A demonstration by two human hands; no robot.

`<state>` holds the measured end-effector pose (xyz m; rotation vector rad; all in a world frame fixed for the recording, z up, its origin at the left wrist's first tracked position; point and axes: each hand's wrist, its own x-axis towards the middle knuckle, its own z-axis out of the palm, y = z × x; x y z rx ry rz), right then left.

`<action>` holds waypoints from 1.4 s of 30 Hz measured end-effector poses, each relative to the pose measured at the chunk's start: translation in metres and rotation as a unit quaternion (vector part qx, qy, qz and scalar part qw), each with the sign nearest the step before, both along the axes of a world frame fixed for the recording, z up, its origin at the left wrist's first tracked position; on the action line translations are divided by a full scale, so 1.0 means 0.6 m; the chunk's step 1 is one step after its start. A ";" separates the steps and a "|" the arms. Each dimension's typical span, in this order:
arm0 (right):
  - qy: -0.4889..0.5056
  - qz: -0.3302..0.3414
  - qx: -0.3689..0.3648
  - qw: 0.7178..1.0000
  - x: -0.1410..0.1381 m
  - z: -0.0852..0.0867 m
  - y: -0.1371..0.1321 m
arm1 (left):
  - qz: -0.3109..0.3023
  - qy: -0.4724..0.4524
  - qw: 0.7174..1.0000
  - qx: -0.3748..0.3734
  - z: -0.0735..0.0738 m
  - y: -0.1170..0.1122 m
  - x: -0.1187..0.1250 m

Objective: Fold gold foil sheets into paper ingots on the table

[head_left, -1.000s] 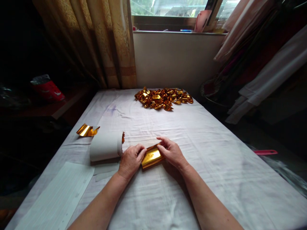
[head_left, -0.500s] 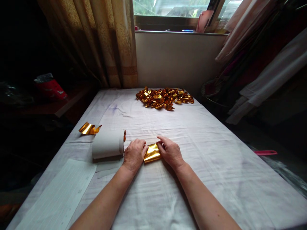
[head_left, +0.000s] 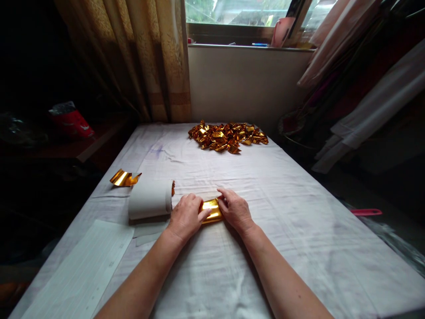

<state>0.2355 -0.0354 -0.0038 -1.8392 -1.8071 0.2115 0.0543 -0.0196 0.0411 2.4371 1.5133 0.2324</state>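
A shiny gold foil piece (head_left: 212, 212), bent over into a small flat shape, lies between my two hands on the white cloth. My left hand (head_left: 186, 213) grips its left end, with the thumb laid across its top. At its right end, my right hand (head_left: 235, 209) pinches the foil between thumb and curled fingers, its index finger lifted a little. Just left of my left hand rests a curled white roll (head_left: 150, 199) with gold foil showing at its right end. Another curved gold foil piece (head_left: 125, 178) sits behind that roll.
A heap of twisted gold foil pieces (head_left: 226, 136) lies at the table's far edge. Lined paper sheets (head_left: 79, 270) cover the front left of the white tablecloth (head_left: 299, 248). Clothes (head_left: 375, 115) hang at the right, a curtain (head_left: 159, 66) at the back left.
My left thumb has moved right, over the top of the gold foil, which now looks more folded and rounded. My right hand has stayed almost still.
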 end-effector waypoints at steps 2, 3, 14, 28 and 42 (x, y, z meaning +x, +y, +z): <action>-0.009 -0.003 -0.004 1.000 -0.001 0.004 -0.001 | -0.007 0.012 1.000 0.012 -0.002 -0.005 0.001; -0.016 -0.001 -0.005 1.000 -0.001 0.006 -0.001 | -0.010 0.016 1.000 0.017 -0.004 -0.007 0.001; -0.124 0.089 -0.014 0.988 -0.001 0.023 -0.002 | -0.015 0.066 0.996 0.053 -0.011 -0.025 0.004; -0.092 0.122 0.015 0.988 -0.001 0.027 -0.037 | -0.028 0.052 0.995 0.077 -0.027 -0.040 -0.004; -0.049 0.141 0.001 0.989 0.022 0.012 -0.050 | -0.035 0.072 0.995 0.057 -0.020 -0.040 -0.002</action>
